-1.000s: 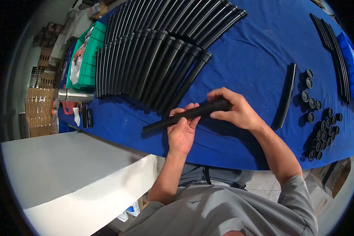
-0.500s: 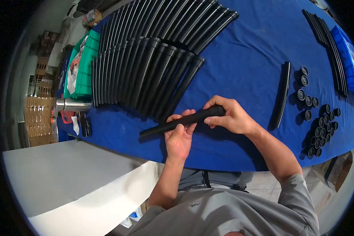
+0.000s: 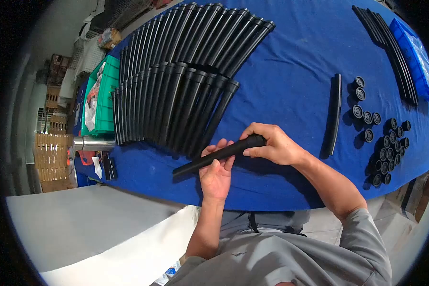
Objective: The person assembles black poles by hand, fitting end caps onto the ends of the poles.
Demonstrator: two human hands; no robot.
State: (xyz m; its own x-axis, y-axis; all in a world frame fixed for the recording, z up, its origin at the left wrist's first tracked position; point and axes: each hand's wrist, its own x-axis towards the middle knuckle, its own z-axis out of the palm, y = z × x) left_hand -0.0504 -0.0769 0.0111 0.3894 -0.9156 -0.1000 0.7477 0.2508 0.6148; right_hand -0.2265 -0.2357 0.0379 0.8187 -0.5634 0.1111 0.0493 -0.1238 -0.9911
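A black plastic tube with a wider capped end lies slanted across both my hands, just above the near edge of the table. My right hand grips the wide end between thumb and fingers. Palm up, my left hand cradles the middle of the tube, its fingers behind and its thumb in front. Beyond my hands lie two rows of similar black tubes with wide ends, a front row and a back row. A single tube rests to the right.
Several round black caps stand at the right of the blue cloth. Thin black tubes lie by a blue bin at far right. On the left are a green crate and a metal cylinder.
The camera view has turned slightly, so the table's contents appear shifted. My left thumb and fingers have loosened a little around the tube; my right hand keeps its grip on the wide end.
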